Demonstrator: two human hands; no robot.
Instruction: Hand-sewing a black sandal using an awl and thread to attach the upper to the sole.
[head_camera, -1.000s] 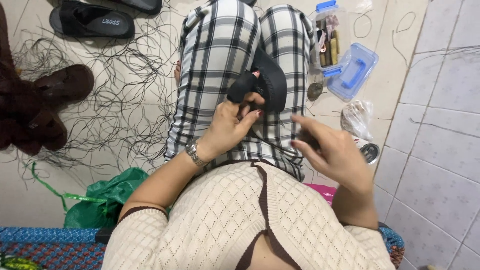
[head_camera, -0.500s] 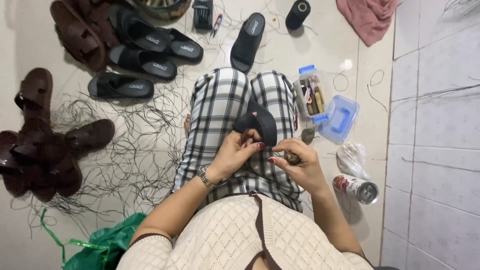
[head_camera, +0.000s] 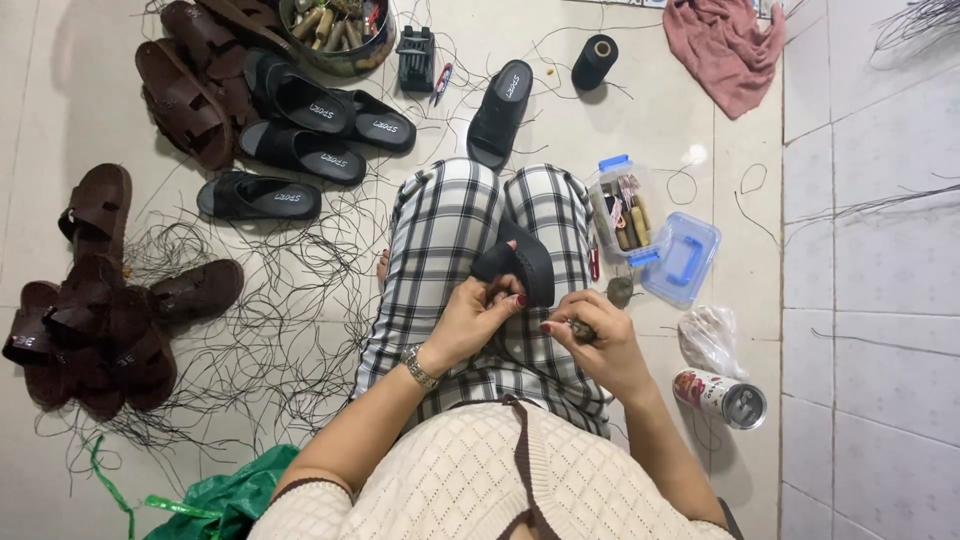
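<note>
A black slide sandal (head_camera: 520, 262) rests on my lap, over checked trousers. My left hand (head_camera: 472, 318), with a wristwatch, pinches the sandal's near edge with fingers closed. My right hand (head_camera: 592, 340) is just right of it, fingers curled around a small dark tool whose shape is hard to make out. Both hands nearly meet below the sandal.
Black slide sandals (head_camera: 300, 130) and brown sandals (head_camera: 95, 320) lie left on the tiled floor among loose black threads (head_camera: 290, 310). An open clear box with a blue lid (head_camera: 655, 235), a can (head_camera: 720, 397), a black thread spool (head_camera: 595, 60) and pink cloth (head_camera: 730, 45) lie right.
The view has tilted up, showing more floor and sandals. My right hand came in from the right thigh to meet the left hand at the sandal.
</note>
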